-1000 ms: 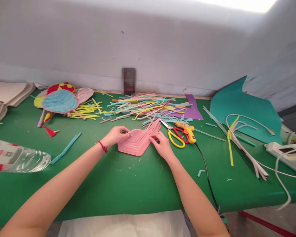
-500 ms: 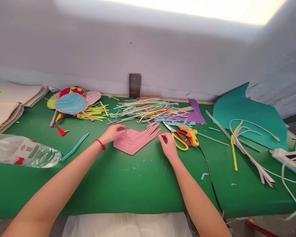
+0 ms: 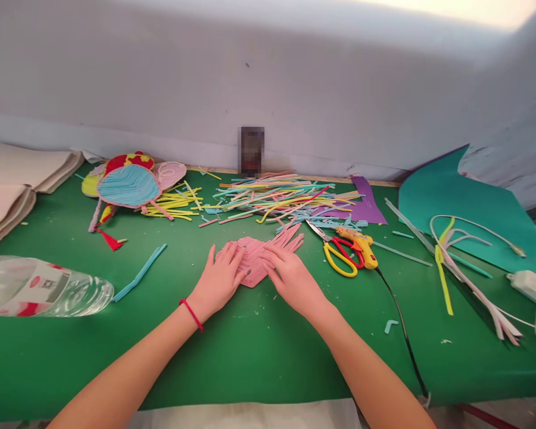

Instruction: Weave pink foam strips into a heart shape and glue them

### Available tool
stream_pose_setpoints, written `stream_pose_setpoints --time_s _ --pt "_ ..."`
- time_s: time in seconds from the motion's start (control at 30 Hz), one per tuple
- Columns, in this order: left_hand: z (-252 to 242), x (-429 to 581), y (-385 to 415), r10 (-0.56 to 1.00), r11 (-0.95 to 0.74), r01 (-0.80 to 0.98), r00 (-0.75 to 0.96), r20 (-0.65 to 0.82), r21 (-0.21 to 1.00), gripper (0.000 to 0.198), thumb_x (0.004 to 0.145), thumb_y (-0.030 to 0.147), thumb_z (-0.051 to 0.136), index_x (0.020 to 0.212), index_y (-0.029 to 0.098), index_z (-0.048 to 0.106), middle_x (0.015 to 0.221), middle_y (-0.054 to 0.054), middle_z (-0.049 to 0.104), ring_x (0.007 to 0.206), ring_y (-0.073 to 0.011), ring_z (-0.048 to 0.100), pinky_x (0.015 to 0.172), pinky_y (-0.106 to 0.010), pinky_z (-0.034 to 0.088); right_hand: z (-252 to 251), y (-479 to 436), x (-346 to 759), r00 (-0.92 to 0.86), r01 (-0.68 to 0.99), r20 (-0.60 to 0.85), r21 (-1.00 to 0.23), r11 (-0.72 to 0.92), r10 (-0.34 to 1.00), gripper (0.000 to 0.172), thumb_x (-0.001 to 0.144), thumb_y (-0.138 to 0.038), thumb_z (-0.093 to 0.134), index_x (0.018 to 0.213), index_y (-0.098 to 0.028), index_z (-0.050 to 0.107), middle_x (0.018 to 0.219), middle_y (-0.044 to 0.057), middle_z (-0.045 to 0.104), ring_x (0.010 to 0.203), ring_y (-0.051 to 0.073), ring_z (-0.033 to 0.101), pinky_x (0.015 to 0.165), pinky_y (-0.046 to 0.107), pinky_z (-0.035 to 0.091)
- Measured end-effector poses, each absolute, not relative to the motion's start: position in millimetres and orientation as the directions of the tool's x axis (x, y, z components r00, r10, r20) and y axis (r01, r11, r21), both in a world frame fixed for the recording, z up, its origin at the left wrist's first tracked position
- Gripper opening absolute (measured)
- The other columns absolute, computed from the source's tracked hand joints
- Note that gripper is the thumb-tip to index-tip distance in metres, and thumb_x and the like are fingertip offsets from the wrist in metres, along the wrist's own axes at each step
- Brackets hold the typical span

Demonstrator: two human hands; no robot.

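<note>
A pink piece made of glued strips in a V pattern (image 3: 255, 255) lies flat on the green table (image 3: 259, 339). My left hand (image 3: 218, 281) rests flat on its left half, fingers spread, a red cord round the wrist. My right hand (image 3: 292, 281) lies flat on its right half, fingers stretched out. Loose pink strip ends (image 3: 290, 237) stick out past my right fingers. Both hands press down and hold nothing.
Yellow-and-red scissors (image 3: 339, 253) and a yellow glue gun (image 3: 362, 244) with a black cord lie just right. A heap of coloured strips (image 3: 272, 199) lies behind. Finished fans (image 3: 128, 186) sit back left, a plastic bottle (image 3: 40, 286) at left, a teal sheet (image 3: 464, 208) and power strip (image 3: 533, 285) at right.
Both hands moved from the piece's edges onto its top and flattened out. The right hand came back from beside the scissors.
</note>
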State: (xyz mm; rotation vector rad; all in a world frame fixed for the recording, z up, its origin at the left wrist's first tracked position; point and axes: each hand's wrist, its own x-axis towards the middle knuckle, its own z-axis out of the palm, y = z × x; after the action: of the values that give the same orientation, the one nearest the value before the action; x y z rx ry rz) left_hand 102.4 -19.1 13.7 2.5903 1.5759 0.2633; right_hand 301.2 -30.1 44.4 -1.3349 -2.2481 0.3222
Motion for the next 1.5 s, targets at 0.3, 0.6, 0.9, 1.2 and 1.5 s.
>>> stream_pose_setpoints --time_s 0.3,0.6,0.9,1.2,1.5 --pt "12.5 47.9 5.1 0.949 -0.314 0.918 0.312 0.048 0.240 0.055 0.098 0.040 0.024 0.147 0.015 0.029 0.154 -0.015 0.030 0.144 -0.0277 0.022 0.115 -0.057 0.016 4.9 -8.0 317.1 -0.342 0.860 0.219 -0.318 0.399 0.914 0.053 0.097 -0.035 0.040 0.148 -0.025 0.031 0.153 0.006 0.033 0.144 0.027 0.024 0.114 0.055 0.026" --pt "12.6 55.0 -13.8 0.855 -0.499 0.831 0.518 -0.016 0.246 0.090 0.085 0.067 0.039 0.152 0.021 0.002 0.159 -0.015 0.010 0.146 -0.0303 0.011 0.115 -0.056 0.012 -1.0 -14.1 307.9 -0.442 0.859 0.113 -0.234 0.456 0.890 0.064 0.095 -0.044 0.042 0.152 -0.028 0.017 0.157 0.006 0.020 0.146 0.028 0.015 0.115 0.060 0.016" --pt "4.1 57.1 -8.4 0.921 -0.363 0.911 0.382 -0.072 0.196 0.079 0.090 0.060 0.036 0.152 0.016 0.014 0.159 -0.016 0.011 0.146 -0.0322 0.011 0.114 -0.060 0.010 -2.7 -15.7 305.5 -0.439 0.866 0.029 -0.253 0.432 0.898 0.061 0.097 -0.048 0.035 0.152 -0.026 0.017 0.157 0.004 0.021 0.146 0.027 0.018 0.116 0.059 0.014" --pt "31.9 28.0 4.7 0.829 -0.543 0.785 0.558 0.041 0.297 0.034 0.084 0.030 0.060 0.117 0.024 0.057 0.153 -0.011 0.031 0.144 -0.0291 0.021 0.114 -0.055 0.022 -2.7 -16.0 305.8 -0.430 0.871 0.007 -0.260 0.417 0.903 0.057 0.096 -0.048 0.036 0.149 -0.028 0.027 0.157 0.003 0.020 0.146 0.027 0.016 0.117 0.058 0.014" --pt "38.0 27.2 6.8 0.798 -0.601 0.757 0.586 0.141 0.258 0.008 0.085 0.018 0.055 0.087 0.023 0.062 0.111 -0.005 0.057 0.113 -0.0215 0.054 0.114 -0.055 0.023 3.5 -15.5 304.2 -0.415 0.888 -0.075 -0.249 0.386 0.907 0.056 0.097 -0.049 0.033 0.149 -0.027 0.028 0.158 0.001 0.016 0.147 0.025 0.011 0.118 0.055 0.010"
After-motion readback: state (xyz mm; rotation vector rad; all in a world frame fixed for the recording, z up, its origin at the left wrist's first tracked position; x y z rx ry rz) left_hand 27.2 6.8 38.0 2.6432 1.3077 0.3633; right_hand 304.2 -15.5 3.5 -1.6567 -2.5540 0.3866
